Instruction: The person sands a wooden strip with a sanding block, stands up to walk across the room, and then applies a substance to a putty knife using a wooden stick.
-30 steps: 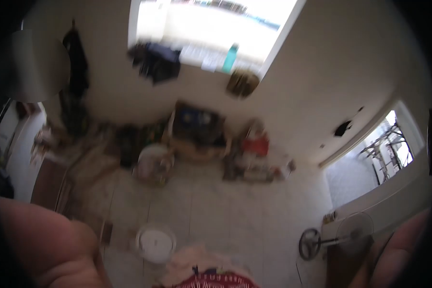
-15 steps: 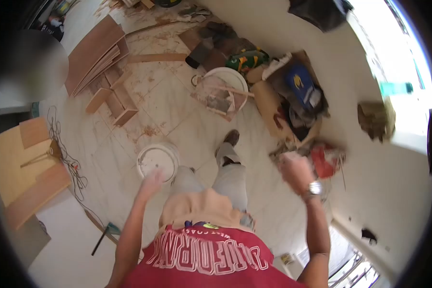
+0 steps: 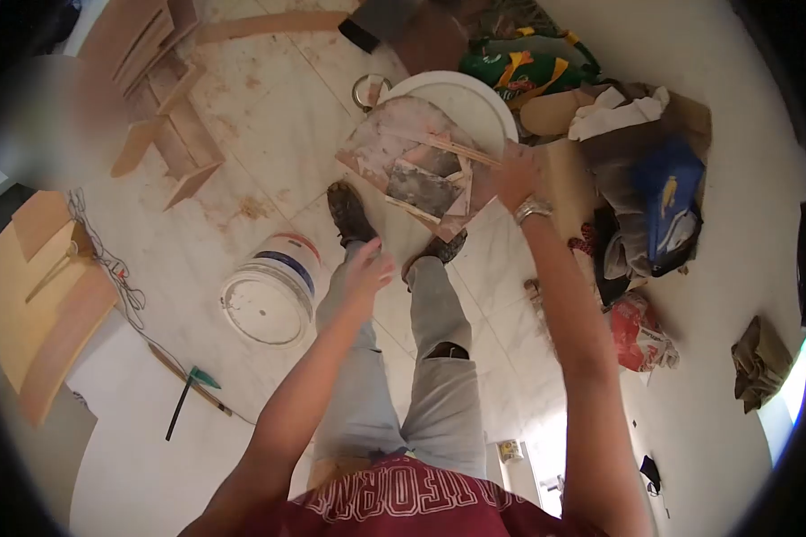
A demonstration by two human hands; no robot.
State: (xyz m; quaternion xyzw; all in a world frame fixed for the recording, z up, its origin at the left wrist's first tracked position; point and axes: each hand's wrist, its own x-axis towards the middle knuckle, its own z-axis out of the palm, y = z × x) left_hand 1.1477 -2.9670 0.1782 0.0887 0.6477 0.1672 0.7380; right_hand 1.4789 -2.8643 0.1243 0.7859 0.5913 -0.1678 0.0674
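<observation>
My right hand (image 3: 517, 177), with a metal watch at the wrist, is at the outer end of a thin wooden stick (image 3: 461, 150). Its fingers cover that end, and whether they grip it cannot be made out. The stick lies across a pinkish, smeared board (image 3: 381, 134) that bears wooden strips and a dark grey patch. Beneath the board is a round white tub or lid (image 3: 488, 103). My left hand (image 3: 370, 271) hangs above my legs with fingers loosely apart and nothing in it. Left of it, a white bucket (image 3: 267, 307) is on the floor.
At right stands a cardboard box (image 3: 569, 174) with cloths and a blue bag (image 3: 670, 201). Below it lies a red and white bag (image 3: 638, 333). A green sack (image 3: 528, 72) is behind. Wooden pieces (image 3: 188, 143) and a cable (image 3: 121, 268) are at left.
I have bent forward and the view has come closer to the floor. My right hand has moved to the stick's end. My left hand has swung inward, away from the bucket.
</observation>
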